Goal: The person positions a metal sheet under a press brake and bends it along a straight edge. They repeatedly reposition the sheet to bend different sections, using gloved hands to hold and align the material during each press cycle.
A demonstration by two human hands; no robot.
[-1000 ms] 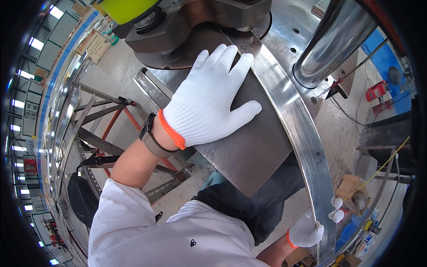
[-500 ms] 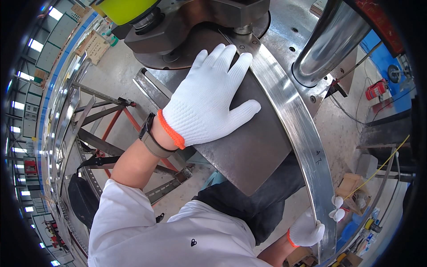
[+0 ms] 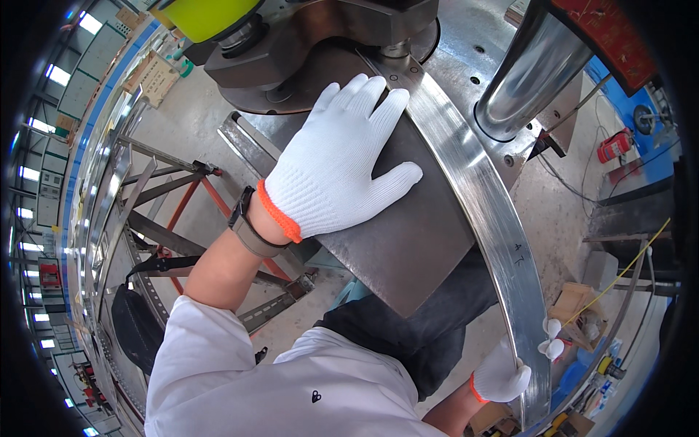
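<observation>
Head view. Left hand (image 3: 338,164), in a white knit glove with an orange cuff, lay flat and open, fingers spread, palm down on the dark grey steel plate (image 3: 408,247) of the machine bed; it gripped nothing. Dark watch (image 3: 247,227) on that wrist.

Right hand (image 3: 510,375), same kind of glove, sat near and to the right, closed round the near end of the long curved bright steel strip (image 3: 473,182). Thumb and one finger stood up off the edge.

The strip ran from that hand up and left across the plate's right edge, its far end at the base of the dark press head (image 3: 320,36). Judged: strip already fed in and seated under the head, both hands steadying it; no pressing visible yet, so the forming looked still to do.

Count: one strip, one plate, two gloved hands, one polished steel column (image 3: 539,65) far right, one yellow-green cap (image 3: 207,14) far left. Red steel trestle (image 3: 189,211) on the left; more curved strips stacked beyond it, number unclear.
</observation>
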